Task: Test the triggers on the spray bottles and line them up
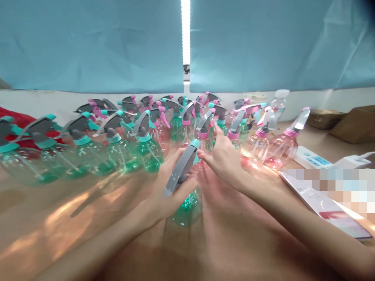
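A clear green spray bottle (187, 210) with a grey and teal trigger head (181, 169) stands in front of me, tilted slightly. My left hand (158, 201) is closed around its neck, just under the head. Close to the teal nozzle is my right hand (227, 160), fingers apart and raised, its thumb pointing at the nozzle. Whether the thumb touches the bottle I cannot tell. Behind my left hand, a row of green spray bottles (149, 154) reaches to the left. Pink spray bottles (283, 146) stand behind and to the right of my right hand.
More spray bottles with pink or teal heads crowd the back of the brown table (123, 242). On the right lie a flat phone-like slab (331, 207), a white power strip (312, 157) and a brown box (356, 125). Red cloth (22, 123) shows at far left.
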`<control>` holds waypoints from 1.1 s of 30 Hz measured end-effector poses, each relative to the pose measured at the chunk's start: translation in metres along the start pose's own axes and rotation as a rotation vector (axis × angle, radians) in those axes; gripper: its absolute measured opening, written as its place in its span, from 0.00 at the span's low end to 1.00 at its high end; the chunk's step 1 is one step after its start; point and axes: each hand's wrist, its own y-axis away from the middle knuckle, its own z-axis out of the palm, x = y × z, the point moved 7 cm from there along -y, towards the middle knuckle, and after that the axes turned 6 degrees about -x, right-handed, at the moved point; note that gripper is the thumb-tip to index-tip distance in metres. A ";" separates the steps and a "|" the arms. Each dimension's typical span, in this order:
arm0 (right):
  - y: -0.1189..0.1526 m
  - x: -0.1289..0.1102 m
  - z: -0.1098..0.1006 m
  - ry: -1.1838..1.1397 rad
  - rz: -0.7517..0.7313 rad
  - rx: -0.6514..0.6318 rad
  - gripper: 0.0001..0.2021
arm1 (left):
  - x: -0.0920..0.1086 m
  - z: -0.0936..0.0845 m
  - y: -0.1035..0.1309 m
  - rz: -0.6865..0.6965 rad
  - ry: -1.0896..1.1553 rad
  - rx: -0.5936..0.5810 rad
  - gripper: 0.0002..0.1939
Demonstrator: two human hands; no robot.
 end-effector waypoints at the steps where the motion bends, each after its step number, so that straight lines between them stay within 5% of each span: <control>1: -0.004 0.002 0.005 0.002 0.040 -0.025 0.41 | -0.001 0.001 0.000 -0.001 0.001 -0.005 0.15; 9: -0.012 0.010 0.022 -0.029 0.063 -0.103 0.30 | 0.003 0.001 0.002 0.022 -0.021 -0.006 0.14; 22: -0.021 0.018 0.014 -0.068 -0.096 -0.308 0.17 | -0.002 0.000 0.000 -0.023 -0.038 -0.021 0.18; 28: -0.011 0.013 0.007 -0.153 -0.105 -0.277 0.27 | -0.002 0.000 0.000 -0.011 -0.056 -0.028 0.18; 33: 0.018 0.002 -0.023 -0.092 -0.073 -0.237 0.27 | 0.000 0.000 -0.001 -0.007 -0.077 -0.038 0.14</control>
